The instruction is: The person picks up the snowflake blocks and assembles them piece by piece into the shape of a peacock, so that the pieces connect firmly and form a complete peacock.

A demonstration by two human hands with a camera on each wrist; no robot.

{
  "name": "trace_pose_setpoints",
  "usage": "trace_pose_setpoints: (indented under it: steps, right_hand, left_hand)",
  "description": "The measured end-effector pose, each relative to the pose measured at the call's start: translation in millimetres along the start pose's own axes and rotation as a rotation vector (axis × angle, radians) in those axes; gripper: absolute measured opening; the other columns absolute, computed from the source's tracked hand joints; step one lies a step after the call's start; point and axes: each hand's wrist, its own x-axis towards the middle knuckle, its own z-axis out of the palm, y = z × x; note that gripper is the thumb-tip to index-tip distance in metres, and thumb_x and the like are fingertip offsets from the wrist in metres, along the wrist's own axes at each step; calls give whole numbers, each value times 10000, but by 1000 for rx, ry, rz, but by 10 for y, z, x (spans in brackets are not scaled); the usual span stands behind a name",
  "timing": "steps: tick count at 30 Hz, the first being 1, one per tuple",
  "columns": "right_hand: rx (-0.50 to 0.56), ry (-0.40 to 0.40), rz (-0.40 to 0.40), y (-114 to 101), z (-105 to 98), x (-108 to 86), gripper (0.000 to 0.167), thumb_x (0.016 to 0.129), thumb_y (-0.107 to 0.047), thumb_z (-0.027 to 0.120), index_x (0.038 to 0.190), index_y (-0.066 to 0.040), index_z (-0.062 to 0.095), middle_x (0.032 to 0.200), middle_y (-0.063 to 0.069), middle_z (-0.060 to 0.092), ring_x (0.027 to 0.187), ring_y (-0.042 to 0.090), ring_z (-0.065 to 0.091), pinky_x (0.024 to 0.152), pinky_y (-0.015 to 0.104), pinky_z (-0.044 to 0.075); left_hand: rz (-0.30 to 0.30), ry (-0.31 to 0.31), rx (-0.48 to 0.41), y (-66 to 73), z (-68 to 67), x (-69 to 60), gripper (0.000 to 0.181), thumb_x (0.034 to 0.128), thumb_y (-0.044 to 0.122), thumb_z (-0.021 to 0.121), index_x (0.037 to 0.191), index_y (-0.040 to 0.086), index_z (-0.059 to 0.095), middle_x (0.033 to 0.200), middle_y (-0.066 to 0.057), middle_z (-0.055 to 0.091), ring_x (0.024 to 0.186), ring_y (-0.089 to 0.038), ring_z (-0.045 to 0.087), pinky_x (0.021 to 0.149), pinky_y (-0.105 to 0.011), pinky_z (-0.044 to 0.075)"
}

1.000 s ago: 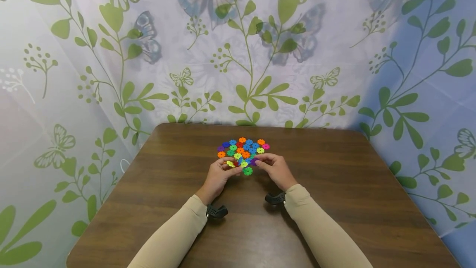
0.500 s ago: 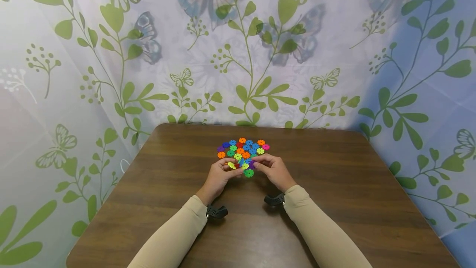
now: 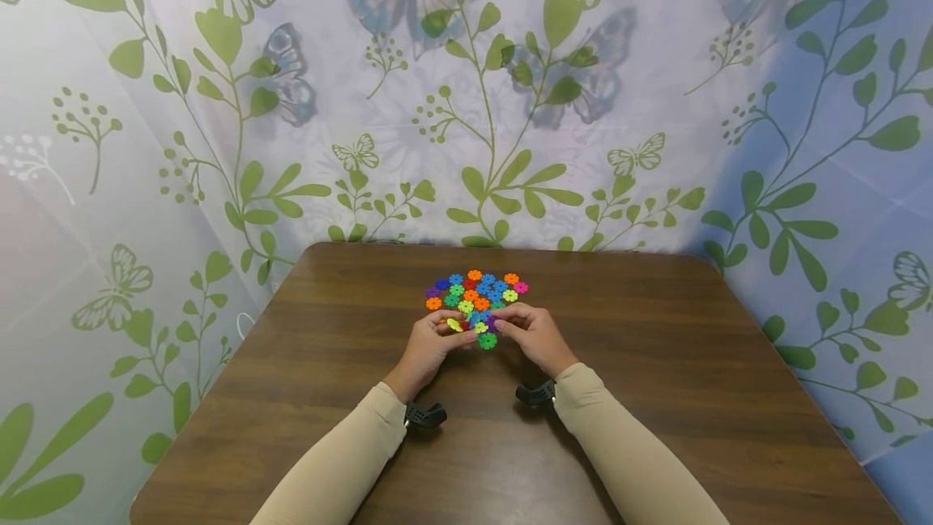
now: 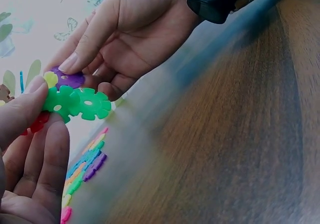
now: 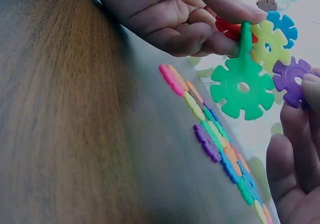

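In the head view my left hand [image 3: 430, 344] grips a small cluster of joined, notched flower-shaped plastic discs above the table. The right wrist view shows that cluster's green disc [image 5: 242, 88], yellow-green disc [image 5: 270, 46], blue disc [image 5: 284, 27] and a partly covered red disc [image 5: 231, 29]. Thumb and fingers of my right hand [image 3: 538, 336] pinch a purple disc [image 5: 290, 81] at the cluster's side. Its edge lies against or very close to the yellow-green disc; whether they interlock cannot be told.
Loose flower discs, such as an orange disc [image 3: 434, 303] and a pink disc [image 3: 521, 288], lie flat just beyond the hands on the brown wooden table [image 3: 641, 395]. A patterned curtain [image 3: 466, 104] hangs behind the table. Each wrist wears a black camera mount [image 3: 425, 416].
The cluster has tilted slightly and shifted a little right and nearer the body. My right hand has moved slightly toward the left with the purple disc. The loose discs stay put.
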Motion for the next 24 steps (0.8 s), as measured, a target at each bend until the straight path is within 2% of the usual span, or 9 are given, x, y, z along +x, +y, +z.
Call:
trace_pose_setpoints:
  steps: [7,11,15,19,24]
  right_hand:
    - [43,-20,-4,40,9,1,193,1008,14,695,1176,98,740,1112,233,721,1005,481,682,873,343,599]
    - [53,-23,15,23,18,10,202,1009,-11,702,1175,99,741,1097,201,734,995,433,701,879,363,599]
    - [13,-22,18,6,19,13,218,1012,-55,714,1175,84,748,1072,139,752,968,374,712,865,338,600]
    - [-12,-15,9,-1,16,6,205,1012,-79,723,1165,50,767,1052,121,756,946,369,706,834,317,598]
    - [7,-14,-11,21,16,-4,183,1015,-75,721,1171,0,779,1090,142,740,967,361,701,856,328,596]
  left_hand:
    - [-16,-1,101,25,-19,-7,414,887,60,868,1220,-84,668,959,-176,776,732,-287,751,784,-384,626]
    - [-14,-7,113,33,-24,-3,392,886,60,870,1210,-66,689,976,-178,775,721,-271,745,762,-381,629]
    - [-11,-18,123,37,-22,10,382,883,80,876,1209,-45,721,1018,-164,777,742,-294,750,764,-388,629]
    - [-1,-30,133,51,-15,15,378,886,92,875,1209,-36,725,1023,-163,777,750,-309,751,774,-395,628]
    - [1,-21,77,27,-12,16,373,893,43,858,1214,-57,699,991,-178,770,719,-274,738,767,-392,629]
